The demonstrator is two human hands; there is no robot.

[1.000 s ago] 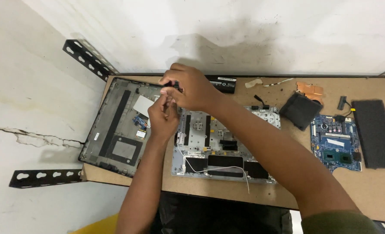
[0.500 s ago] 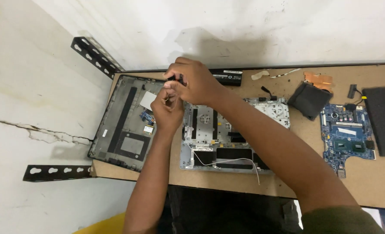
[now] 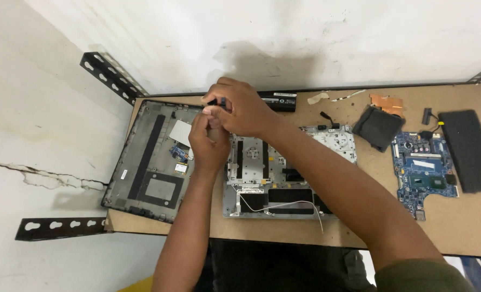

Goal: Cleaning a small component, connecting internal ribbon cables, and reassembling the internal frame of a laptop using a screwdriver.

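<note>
Both hands meet above the back edge of the brown fibreboard table [image 3: 467,238]. The right hand [image 3: 240,111] is closed around a small black part [image 3: 217,101]; the left hand [image 3: 208,141] pinches at it from below. Under them lies a grey metal frame [image 3: 283,178], flat and full of cut-outs, with a thin white cable [image 3: 283,205] curling off its front. A dark plastic cover [image 3: 148,157] overhangs the left edge. To the right sit a black pouch [image 3: 378,127], a blue circuit board [image 3: 424,167] and a black foam pad [image 3: 467,148], with bare board near the front edge.
</note>
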